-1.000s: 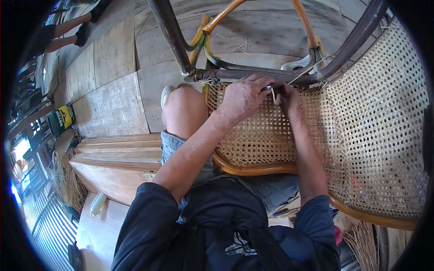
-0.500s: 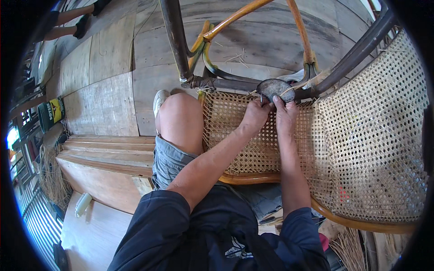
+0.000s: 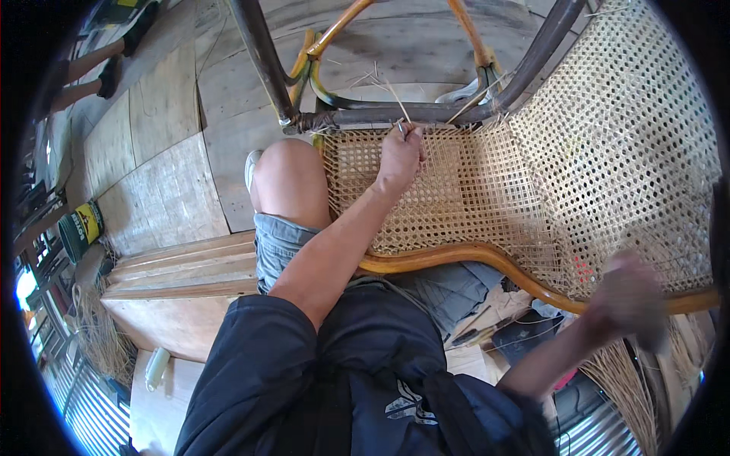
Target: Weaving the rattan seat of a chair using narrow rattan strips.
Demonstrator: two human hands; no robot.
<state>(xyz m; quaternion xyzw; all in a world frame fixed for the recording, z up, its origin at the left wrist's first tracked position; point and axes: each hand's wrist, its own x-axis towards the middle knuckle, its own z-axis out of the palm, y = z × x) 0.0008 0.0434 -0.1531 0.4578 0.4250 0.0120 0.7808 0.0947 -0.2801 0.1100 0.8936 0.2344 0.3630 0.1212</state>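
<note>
A woven cane chair seat point(image 3: 426, 197) lies across my lap, joined on the right to a woven cane back panel point(image 3: 608, 152). My left hand point(image 3: 399, 159) is closed at the seat's far edge, beside the dark frame rail point(image 3: 395, 115). A short, thin metal tool point(image 3: 401, 129) pokes out of its fingers, and a loose cane strand point(image 3: 398, 99) rises by the fingertips. Smeared by motion, my right hand point(image 3: 625, 292) is over the front edge at the lower right. A dark, blurred shape shows against it; its fingers cannot be made out.
Bent orange-brown chair legs point(image 3: 334, 30) rise at the far side. A cane bundle point(image 3: 627, 387) lies at the lower right, below the chair's curved wooden edge. A wooden box point(image 3: 175, 311) stands at my left. Another person's legs point(image 3: 87, 72) show at the upper left.
My right hand has left the far edge, where it held a dark, rounded oval thing, and swung to the lower right. The left hand has stayed at the rail. The whole view has shifted.
</note>
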